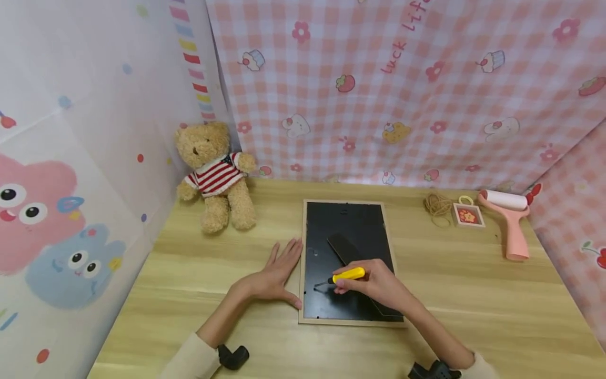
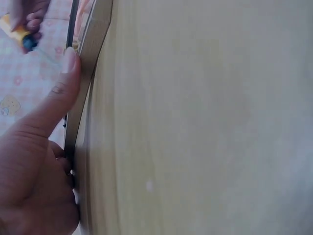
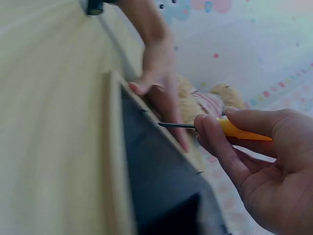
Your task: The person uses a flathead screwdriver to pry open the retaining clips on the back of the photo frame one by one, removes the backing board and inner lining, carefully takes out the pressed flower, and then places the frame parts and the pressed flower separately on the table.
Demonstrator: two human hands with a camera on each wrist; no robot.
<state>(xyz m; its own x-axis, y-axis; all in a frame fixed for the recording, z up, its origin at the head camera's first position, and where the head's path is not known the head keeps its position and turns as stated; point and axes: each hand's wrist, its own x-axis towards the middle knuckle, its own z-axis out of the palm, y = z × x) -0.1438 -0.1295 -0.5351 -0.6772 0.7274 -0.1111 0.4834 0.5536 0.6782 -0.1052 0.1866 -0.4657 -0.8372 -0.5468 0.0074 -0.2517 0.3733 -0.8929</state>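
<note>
A photo frame lies face down, its black backing board upward and a dark stand leg slanting across it. My left hand rests along the frame's left edge, fingers spread, with the thumb against the wooden side in the left wrist view. Between thumb and fingers, my right hand pinches the yellow handle of a screwdriver. Its thin shaft points left, the tip close over the backing near the left edge. Small dark tabs sit along the frame's inner edge.
A teddy bear in a striped shirt sits at the back left. Toward the back right are a coil of twine, a small framed star box and a pink lint roller. Printed cloth walls enclose the wooden table.
</note>
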